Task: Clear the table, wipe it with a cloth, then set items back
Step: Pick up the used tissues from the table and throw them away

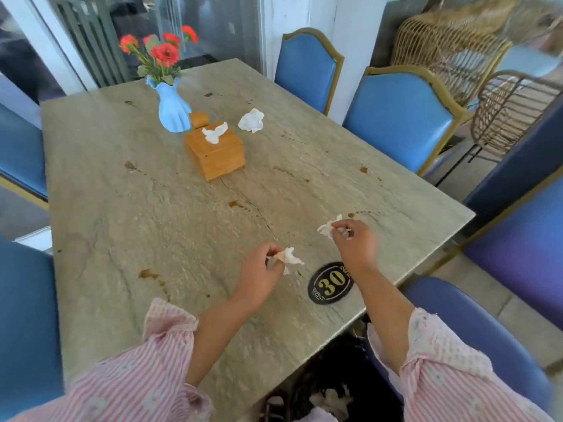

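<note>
My left hand (262,269) pinches a crumpled white tissue (291,258) just above the stone table (152,208) near its front edge. A second crumpled tissue (327,228) is pinched in my right hand (356,242), further right. A third crumpled tissue (251,120) lies loose on the far half of the table. A wooden tissue box (216,155) with a tissue sticking out stands mid-table. Behind it are a small wooden holder (198,118) and a blue vase (173,109) with red flowers. Brown stains dot the tabletop.
A black oval plaque (330,283) marked 30 lies near the front edge between my arms. Blue chairs (402,117) surround the table on the right, left and near side. A dark bin (320,391) with tissues sits under the front edge. Wicker chairs stand at back right.
</note>
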`<state>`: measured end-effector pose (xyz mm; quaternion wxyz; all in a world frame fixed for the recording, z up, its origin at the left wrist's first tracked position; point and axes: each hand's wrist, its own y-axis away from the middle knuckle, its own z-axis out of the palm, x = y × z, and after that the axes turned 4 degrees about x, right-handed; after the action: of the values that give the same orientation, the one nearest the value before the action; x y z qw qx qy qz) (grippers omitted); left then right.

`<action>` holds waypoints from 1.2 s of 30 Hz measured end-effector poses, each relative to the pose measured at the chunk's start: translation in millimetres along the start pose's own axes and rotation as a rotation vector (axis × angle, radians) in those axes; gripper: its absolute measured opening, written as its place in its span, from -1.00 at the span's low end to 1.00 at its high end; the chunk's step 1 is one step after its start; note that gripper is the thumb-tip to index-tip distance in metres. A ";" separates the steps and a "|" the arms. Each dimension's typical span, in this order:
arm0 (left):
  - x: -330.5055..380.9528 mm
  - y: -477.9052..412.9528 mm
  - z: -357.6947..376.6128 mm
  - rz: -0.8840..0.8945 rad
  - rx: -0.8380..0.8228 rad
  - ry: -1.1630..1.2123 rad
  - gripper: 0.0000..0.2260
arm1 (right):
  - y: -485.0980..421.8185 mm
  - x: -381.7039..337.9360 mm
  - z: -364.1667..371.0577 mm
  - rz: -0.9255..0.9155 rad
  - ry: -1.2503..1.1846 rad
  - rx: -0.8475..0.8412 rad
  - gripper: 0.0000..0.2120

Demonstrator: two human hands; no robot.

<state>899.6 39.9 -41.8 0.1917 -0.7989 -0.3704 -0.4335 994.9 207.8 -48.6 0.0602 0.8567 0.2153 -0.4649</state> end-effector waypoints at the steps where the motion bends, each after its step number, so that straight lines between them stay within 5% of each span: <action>1: 5.9 8.3 6.6 0.017 -0.030 0.020 -0.92 | 14.5 4.2 -13.2 0.012 -0.020 0.008 -0.88; 18: 21.9 160.1 126.3 0.063 -0.433 -0.096 -0.84 | 214.2 142.7 -131.4 0.473 -0.125 0.154 -0.94; 30: -122.1 153.2 252.9 -0.233 -0.530 -0.320 -0.90 | 235.8 278.2 -28.6 0.844 -0.109 0.038 -0.90; 36: -219.4 140.0 326.2 -0.233 -0.611 -0.484 -0.84 | 247.9 375.5 48.7 0.985 -0.066 0.030 -0.80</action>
<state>1108.5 59.9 -402.5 -0.1975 -0.8507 -0.3470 -0.3419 1241.1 87.4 -408.7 0.2671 0.8423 -0.2239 -0.4111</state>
